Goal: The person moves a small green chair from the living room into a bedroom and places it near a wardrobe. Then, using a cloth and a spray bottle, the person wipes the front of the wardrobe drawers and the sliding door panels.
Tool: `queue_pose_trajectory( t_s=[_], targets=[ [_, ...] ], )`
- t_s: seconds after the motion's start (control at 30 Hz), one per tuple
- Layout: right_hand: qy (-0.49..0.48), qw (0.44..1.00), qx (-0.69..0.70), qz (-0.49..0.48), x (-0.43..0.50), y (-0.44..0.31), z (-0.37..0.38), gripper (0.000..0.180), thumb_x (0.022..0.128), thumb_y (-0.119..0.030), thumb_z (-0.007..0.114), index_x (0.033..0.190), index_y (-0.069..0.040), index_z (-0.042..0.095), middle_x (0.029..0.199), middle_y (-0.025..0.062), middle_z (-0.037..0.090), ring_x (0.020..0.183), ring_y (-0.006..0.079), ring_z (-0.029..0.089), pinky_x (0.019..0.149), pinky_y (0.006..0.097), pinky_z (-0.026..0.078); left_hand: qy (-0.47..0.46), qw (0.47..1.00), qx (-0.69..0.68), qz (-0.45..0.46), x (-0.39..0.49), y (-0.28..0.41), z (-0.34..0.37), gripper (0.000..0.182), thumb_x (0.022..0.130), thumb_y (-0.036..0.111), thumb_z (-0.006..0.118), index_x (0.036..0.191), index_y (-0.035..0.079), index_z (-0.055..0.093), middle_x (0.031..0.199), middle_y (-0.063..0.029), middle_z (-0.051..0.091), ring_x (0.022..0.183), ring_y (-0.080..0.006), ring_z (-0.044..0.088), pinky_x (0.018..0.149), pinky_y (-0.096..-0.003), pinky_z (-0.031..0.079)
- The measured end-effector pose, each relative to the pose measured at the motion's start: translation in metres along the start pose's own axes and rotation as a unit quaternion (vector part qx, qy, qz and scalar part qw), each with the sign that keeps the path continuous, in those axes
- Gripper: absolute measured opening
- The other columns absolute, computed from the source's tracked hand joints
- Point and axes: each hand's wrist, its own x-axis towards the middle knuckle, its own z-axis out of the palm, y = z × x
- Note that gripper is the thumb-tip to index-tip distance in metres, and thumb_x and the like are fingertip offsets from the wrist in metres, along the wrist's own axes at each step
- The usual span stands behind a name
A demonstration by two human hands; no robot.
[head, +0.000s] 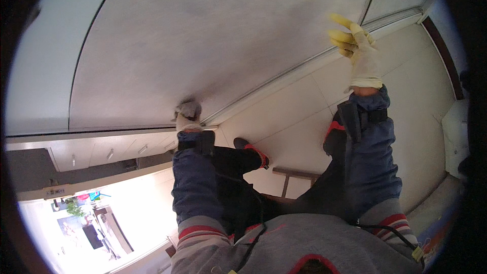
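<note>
My left hand (188, 116), in a pale glove, is shut on a grey cloth (189, 109) pressed to the lower left part of a large, light-coloured door panel (213, 38). The cloth hides most of the fingers. On the right, my right hand (355, 43) wears a cream and yellow rubber glove. Its fingers are spread in front of the panel near the lower edge; whether they touch it I cannot tell. That hand holds nothing. A dark blurred smear or shadow runs across the panel between the hands.
A metal track (274, 78) runs along the panel's bottom. Below are light floor tiles (289, 129), and a small wooden stool (296, 173) stands between my legs. White drawers (102, 154) with handles are at the left, above a bright opening. A dark cable hangs across my front.
</note>
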Motion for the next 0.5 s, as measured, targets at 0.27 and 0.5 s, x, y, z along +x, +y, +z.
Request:
queue_pose_trajectory(
  t_s=[0.27, 0.5],
  targets=[
    [0.024, 1.0, -0.002, 0.002, -0.006, 0.001, 0.009, 0.03, 0.094, -0.033, 0.063, 0.102, -0.005, 0.067, 0.087, 0.0109, 0.072, 0.07, 0.0168, 0.067, 0.059, 0.024, 0.05, 0.239, 0.768, -0.583, -0.114, -0.041, 0.086, -0.05, 0.04, 0.098, 0.023, 0.054, 0.129, -0.002, 0.052, 0.131, -0.0118, 0.057, 0.121, -0.0271, 0.054, 0.103, -0.0394, 0.046],
    [0.007, 1.0, 0.007, 0.018, -0.004, -0.004, 0.009, 0.027, 0.094, -0.029, 0.063, 0.103, -0.005, 0.069, 0.088, 0.0119, 0.073, 0.069, 0.0166, 0.069, 0.059, 0.0226, 0.051, -0.023, 0.851, -0.523, -0.025, -0.063, 0.138, 0.029, 0.041, 0.099, 0.023, 0.05, 0.132, -0.001, 0.048, 0.136, -0.0143, 0.052, 0.126, -0.0309, 0.049, 0.105, -0.046, 0.044]
  ],
)
